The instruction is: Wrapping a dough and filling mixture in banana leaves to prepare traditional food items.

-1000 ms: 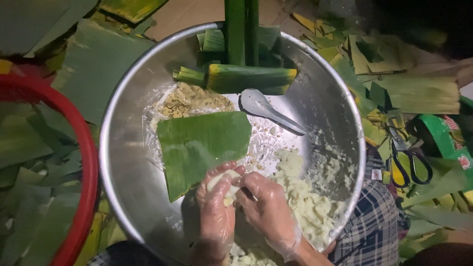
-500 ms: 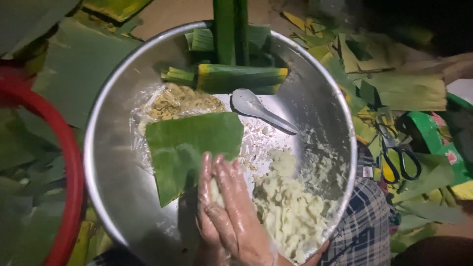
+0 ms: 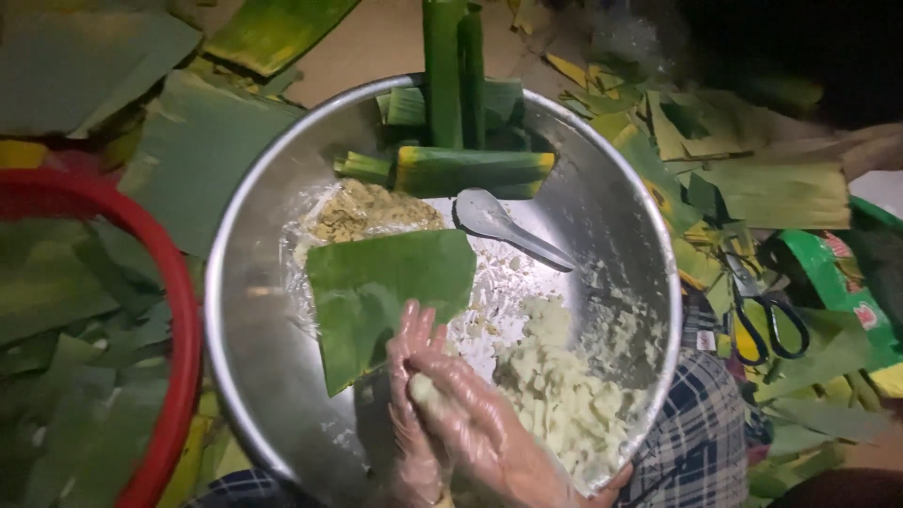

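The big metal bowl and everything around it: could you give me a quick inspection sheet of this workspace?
Surface: wide metal bowl set among green leaves.
Job's things: pale dough lump pressed between the palms; cut leaf piece lying flat in the bowl; pale dough heap; crumbly yellow filling; white spoon.
Clutter: folded leaf bundles at the bowl's far side; scissors; red basin rim; leaf scraps all about.
Grippers: left hand and right hand, both in clear gloves, closed together on the lump.
Cables: nothing seen.
Surroundings: dim; checked cloth by the bowl.
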